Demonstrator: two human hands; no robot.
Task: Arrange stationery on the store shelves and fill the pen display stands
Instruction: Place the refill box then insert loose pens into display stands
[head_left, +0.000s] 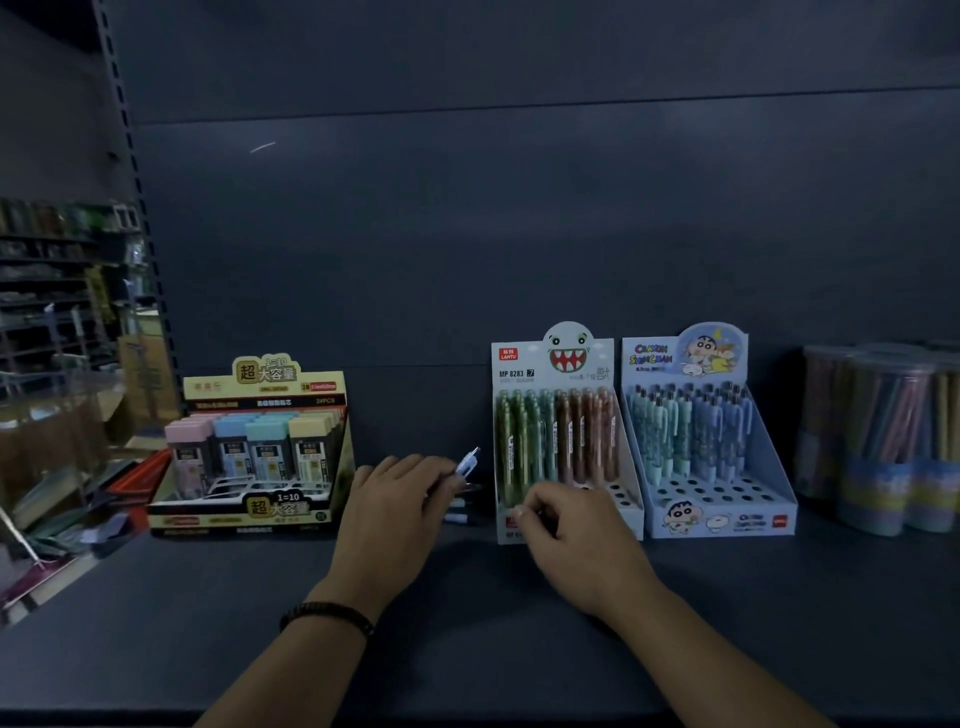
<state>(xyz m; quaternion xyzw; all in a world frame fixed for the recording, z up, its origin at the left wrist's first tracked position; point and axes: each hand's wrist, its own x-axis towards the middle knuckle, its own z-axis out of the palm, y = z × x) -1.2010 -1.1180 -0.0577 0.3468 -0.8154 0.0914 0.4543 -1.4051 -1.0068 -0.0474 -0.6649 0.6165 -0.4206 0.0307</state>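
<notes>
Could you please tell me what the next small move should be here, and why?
Probably the right hand should take one of the pens the left hand grips and stand it in an empty front hole of the monster-face stand. Its back rows are full, some front holes are open, and the right hand hovers at its front.
</notes>
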